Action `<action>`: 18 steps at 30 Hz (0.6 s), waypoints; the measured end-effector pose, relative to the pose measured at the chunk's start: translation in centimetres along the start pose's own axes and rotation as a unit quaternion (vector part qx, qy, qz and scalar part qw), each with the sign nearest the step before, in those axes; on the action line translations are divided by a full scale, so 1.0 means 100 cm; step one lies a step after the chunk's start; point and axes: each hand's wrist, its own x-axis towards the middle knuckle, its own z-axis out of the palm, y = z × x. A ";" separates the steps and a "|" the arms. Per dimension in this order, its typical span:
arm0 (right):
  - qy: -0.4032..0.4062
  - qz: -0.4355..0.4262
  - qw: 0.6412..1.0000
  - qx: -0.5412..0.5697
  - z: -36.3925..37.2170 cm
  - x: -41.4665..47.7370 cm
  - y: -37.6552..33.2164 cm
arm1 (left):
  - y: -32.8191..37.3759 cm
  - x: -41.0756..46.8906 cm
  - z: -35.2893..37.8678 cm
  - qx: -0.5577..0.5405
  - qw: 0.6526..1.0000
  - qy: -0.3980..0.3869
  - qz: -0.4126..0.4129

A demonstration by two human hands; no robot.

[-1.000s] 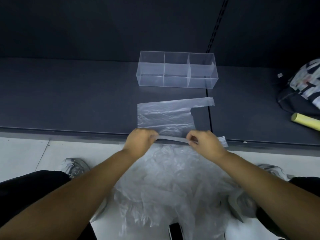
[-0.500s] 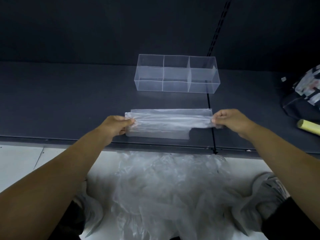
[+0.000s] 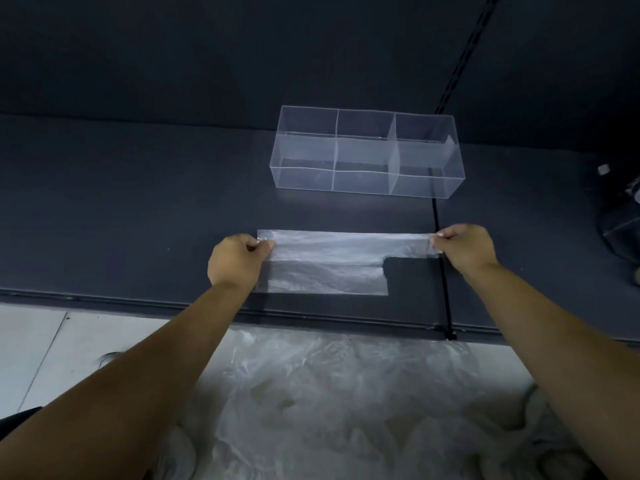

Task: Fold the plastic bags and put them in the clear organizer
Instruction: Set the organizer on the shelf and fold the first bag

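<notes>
A clear plastic bag [image 3: 332, 263] lies flat on the dark shelf [image 3: 138, 216], folded lengthwise into a long strip with a narrower layer on top. My left hand [image 3: 237, 259] pinches its left end and my right hand [image 3: 465, 249] pinches its right end, at the handle. The clear organizer [image 3: 367, 152], with three compartments across, stands empty behind the bag. A heap of loose clear plastic bags [image 3: 329, 403] lies on the floor below the shelf's front edge.
A vertical seam in the shelf [image 3: 441, 271] runs past my right hand. A dark bag [image 3: 623, 216] sits at the far right edge. The pale tiled floor [image 3: 38, 344] shows at the lower left.
Both hands lifted the bag's near edge and carried it away from me, folding it over. They moved apart to the bag's two ends and now press the fold flat farther back.
</notes>
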 end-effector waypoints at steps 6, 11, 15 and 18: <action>-0.014 0.005 1.000 -0.008 -0.001 0.002 -0.001 | 0.009 -0.019 0.016 0.094 0.960 0.088 0.250; -0.030 0.016 0.999 -0.028 -0.004 0.002 -0.006 | -0.008 -0.026 0.035 0.174 0.940 -0.058 0.288; -0.032 0.032 0.997 -0.069 -0.005 -0.004 -0.015 | -0.016 -0.026 0.040 0.271 0.914 -0.086 0.288; 0.048 0.012 0.971 -0.233 0.001 -0.022 -0.035 | -0.018 -0.027 0.041 0.294 0.908 -0.083 0.285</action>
